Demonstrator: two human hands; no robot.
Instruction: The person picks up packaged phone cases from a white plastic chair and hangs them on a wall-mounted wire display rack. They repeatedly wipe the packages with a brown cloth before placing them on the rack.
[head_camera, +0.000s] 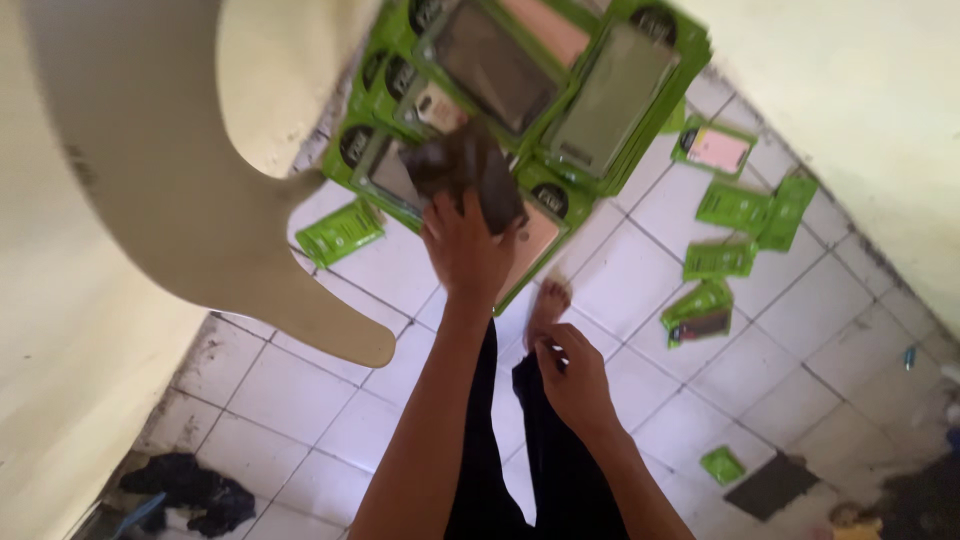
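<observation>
Above tiled floor: left hand outstretched, grip closed on dark case; right hand curled, contents unclear.

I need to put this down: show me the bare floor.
Free tile lies between the cream chair and the dark cloth, and right of the right hand, before the small green packet. It is crowded near the wall, where green packets lie scattered.

This looks like a plain room in a home used as a small packing or stock space. The white tiled floor has grimy grout, cream painted walls close it in, and many green retail packets lie scattered and stacked.
</observation>
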